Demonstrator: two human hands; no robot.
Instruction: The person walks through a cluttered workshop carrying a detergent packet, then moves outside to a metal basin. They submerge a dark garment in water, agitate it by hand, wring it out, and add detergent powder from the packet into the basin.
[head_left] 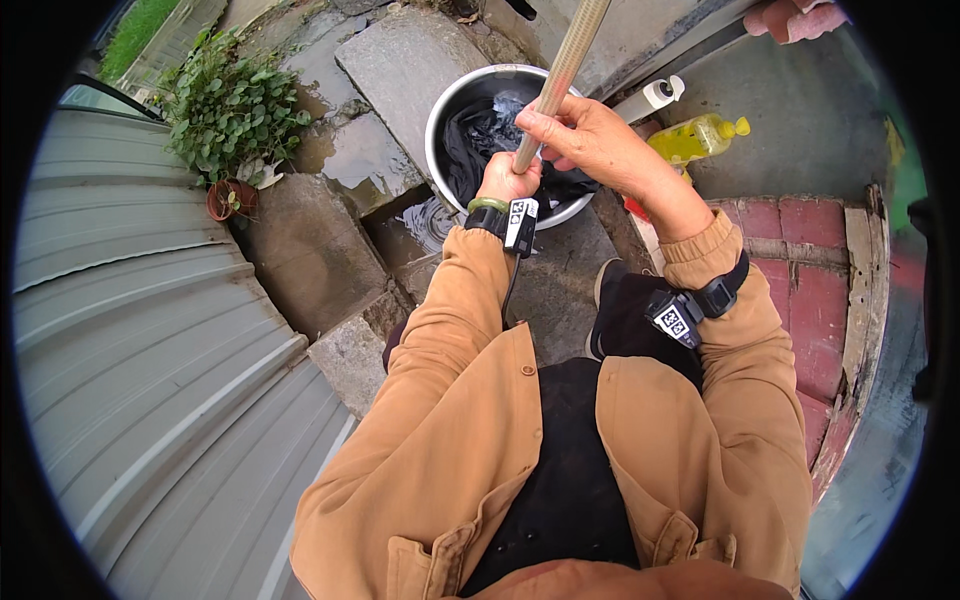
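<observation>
A beige hose (566,72) with a braided pattern runs from the top edge down to my hands. My left hand (508,178) is closed round its lower end, above the front part of a metal basin (436,165). Higher up, my right hand (598,148) grips the hose between thumb and fingers. Dark wet clothes (475,140) lie in the basin, partly hidden by my hands. The hose's mouth is hidden in my left hand, and I cannot tell whether water comes from it.
Right of the basin are a yellow liquid bottle (692,138) and a white bottle (650,98). Rippling water (428,226) fills a gap in the paving at the basin's left. A potted plant (232,110) and grey corrugated sheeting (150,300) stand left; a red tiled ledge (790,285) lies right.
</observation>
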